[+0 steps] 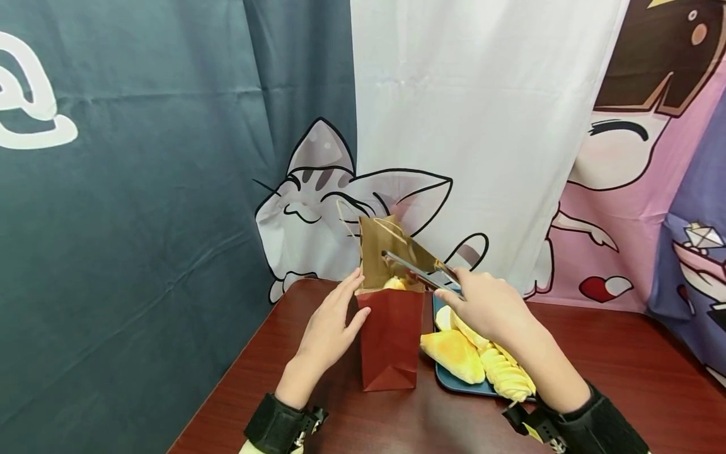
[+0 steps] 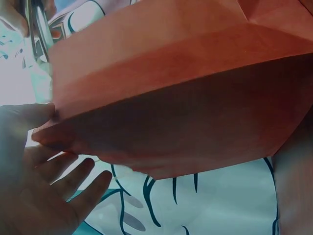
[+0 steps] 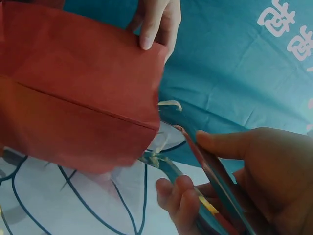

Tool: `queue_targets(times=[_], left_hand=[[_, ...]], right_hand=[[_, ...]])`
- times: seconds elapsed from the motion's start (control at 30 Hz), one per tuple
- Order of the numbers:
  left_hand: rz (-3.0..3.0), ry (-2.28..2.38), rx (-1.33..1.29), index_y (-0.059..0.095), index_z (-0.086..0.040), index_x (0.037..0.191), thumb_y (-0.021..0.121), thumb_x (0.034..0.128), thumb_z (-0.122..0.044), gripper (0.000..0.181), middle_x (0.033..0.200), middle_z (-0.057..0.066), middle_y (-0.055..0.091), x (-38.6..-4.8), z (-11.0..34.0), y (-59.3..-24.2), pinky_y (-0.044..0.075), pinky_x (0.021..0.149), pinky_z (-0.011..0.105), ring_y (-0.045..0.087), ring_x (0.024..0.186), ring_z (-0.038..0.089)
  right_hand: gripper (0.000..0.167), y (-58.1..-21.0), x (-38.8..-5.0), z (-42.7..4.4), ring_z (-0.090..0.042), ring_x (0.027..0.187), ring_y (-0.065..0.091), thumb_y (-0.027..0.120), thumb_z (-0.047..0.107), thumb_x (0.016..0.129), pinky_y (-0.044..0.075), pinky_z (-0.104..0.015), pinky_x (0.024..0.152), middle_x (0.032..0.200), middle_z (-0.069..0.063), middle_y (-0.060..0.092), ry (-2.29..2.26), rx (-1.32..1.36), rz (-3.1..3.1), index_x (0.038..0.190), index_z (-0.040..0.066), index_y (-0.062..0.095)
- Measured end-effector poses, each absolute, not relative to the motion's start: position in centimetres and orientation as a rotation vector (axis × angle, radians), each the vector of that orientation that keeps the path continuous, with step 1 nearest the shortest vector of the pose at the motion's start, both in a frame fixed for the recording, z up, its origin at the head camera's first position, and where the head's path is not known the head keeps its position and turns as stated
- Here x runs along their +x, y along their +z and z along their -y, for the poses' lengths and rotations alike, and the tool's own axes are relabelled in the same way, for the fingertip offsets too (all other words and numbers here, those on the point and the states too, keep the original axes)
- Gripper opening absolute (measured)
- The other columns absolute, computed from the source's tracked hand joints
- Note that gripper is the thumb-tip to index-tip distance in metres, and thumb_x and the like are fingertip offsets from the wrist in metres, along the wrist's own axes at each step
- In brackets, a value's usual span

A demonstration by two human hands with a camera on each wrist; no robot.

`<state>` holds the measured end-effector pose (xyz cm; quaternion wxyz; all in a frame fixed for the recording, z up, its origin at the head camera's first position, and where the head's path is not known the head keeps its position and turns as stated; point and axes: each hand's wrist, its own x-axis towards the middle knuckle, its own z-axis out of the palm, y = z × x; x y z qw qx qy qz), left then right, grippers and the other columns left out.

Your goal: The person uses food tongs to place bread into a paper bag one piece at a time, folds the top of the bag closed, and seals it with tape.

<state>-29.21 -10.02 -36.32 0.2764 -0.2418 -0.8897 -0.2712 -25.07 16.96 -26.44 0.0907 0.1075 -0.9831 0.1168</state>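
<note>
A red paper bag [image 1: 391,340] with a brown inside and string handles stands upright on the table. A piece of bread [image 1: 395,284] shows in its opening. My left hand [image 1: 331,321] rests against the bag's left side near the rim, thumb towards the front face and fingers mostly straight. In the left wrist view, that hand's other fingers [image 2: 80,188] spread beside the bag. My right hand [image 1: 493,306] grips metal tongs [image 1: 416,272], which slant over the bag's mouth. In the right wrist view, the tongs' ends are partly hidden by the bag.
Right of the bag, a blue tray [image 1: 462,383] holds several bread pieces [image 1: 454,356], some twisted or ridged. Both lie on a reddish-brown wooden table [image 1: 612,372]. Behind it hangs a printed curtain [image 1: 493,113] with cartoon figures. Black straps [image 1: 278,424] circle both wrists.
</note>
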Motion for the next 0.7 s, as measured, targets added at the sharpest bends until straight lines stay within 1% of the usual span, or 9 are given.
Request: queue_targets(times=[0.03,0.17,0.27,0.3,0.37,0.43,0.47,0.7], left_hand=[[2.392,-0.729,-0.648,0.047,-0.016,0.149,0.064,0.098,-0.028,0.055,0.16,-0.004,0.039,-29.2,10.0,-36.3,0.043,0.113,0.045,0.045,0.143,0.021],[2.397,-0.728,-0.647,0.047,-0.015,0.149,0.064,0.0979,-0.029,0.055,0.16,-0.005,0.039,-29.2,10.1,-36.3,0.043,0.113,0.045,0.045,0.143,0.021],[2.397,-0.726,-0.651,0.047,-0.015,0.148,0.064,0.0977,-0.029,0.055,0.16,-0.004,0.039,-29.2,10.1,-36.3,0.043,0.113,0.046,0.045,0.143,0.022],[2.397,-0.727,-0.652,0.047,-0.014,0.148,0.064,0.0978,-0.029,0.055,0.16,-0.004,0.039,-29.2,10.1,-36.3,0.043,0.113,0.046,0.045,0.143,0.022],[2.397,-0.729,-0.652,0.047,-0.014,0.148,0.064,0.0978,-0.029,0.055,0.16,-0.004,0.039,-29.2,10.0,-36.3,0.043,0.113,0.046,0.045,0.143,0.022],[2.398,-0.733,-0.649,0.047,-0.015,0.148,0.063,0.0981,-0.029,0.055,0.16,-0.004,0.039,-29.2,10.0,-36.2,0.043,0.113,0.046,0.045,0.143,0.022],[2.398,-0.735,-0.649,0.047,-0.014,0.148,0.063,0.0981,-0.028,0.054,0.16,-0.004,0.039,-29.2,10.0,-36.2,0.043,0.113,0.046,0.045,0.143,0.022],[2.41,-0.741,-0.645,0.047,-0.013,0.148,0.063,0.0983,-0.029,0.054,0.16,-0.004,0.039,-29.2,9.9,-36.2,0.043,0.113,0.046,0.045,0.143,0.022]], right_hand=[[0.055,-26.4,-25.0,-17.2,-0.036,0.09,0.07,0.054,0.05,0.099,0.055,-0.053,0.072,0.102,-0.016,0.072,0.371,0.323,2.905,0.129,0.004,0.058],[0.049,-26.7,-24.4,-18.4,-0.028,0.081,0.065,0.054,0.05,0.099,0.05,-0.045,0.064,0.09,-0.009,0.069,0.471,0.335,2.815,0.128,0.01,0.058],[0.05,-27.0,-23.8,-19.5,-0.025,0.079,0.061,0.055,0.051,0.098,0.047,-0.041,0.064,0.086,-0.007,0.065,0.536,0.322,2.736,0.13,0.012,0.057],[0.053,-27.2,-23.6,-19.9,-0.026,0.08,0.061,0.054,0.052,0.098,0.047,-0.042,0.065,0.088,-0.008,0.066,0.553,0.313,2.716,0.132,0.012,0.056],[0.059,-27.6,-23.3,-20.8,-0.029,0.086,0.063,0.053,0.055,0.098,0.05,-0.046,0.068,0.098,-0.013,0.069,0.569,0.28,2.69,0.138,0.011,0.053],[0.063,-28.0,-23.1,-21.7,-0.033,0.091,0.065,0.053,0.056,0.098,0.051,-0.051,0.071,0.107,-0.017,0.07,0.578,0.242,2.678,0.141,0.01,0.051],[0.063,-28.2,-23.0,-22.1,-0.034,0.091,0.066,0.053,0.056,0.098,0.052,-0.052,0.071,0.109,-0.019,0.07,0.579,0.229,2.675,0.141,0.01,0.051],[0.06,-30.2,-23.1,-24.7,-0.029,0.076,0.064,0.056,0.053,0.097,0.049,-0.047,0.059,0.095,-0.016,0.07,0.534,0.164,2.702,0.136,0.007,0.054]])
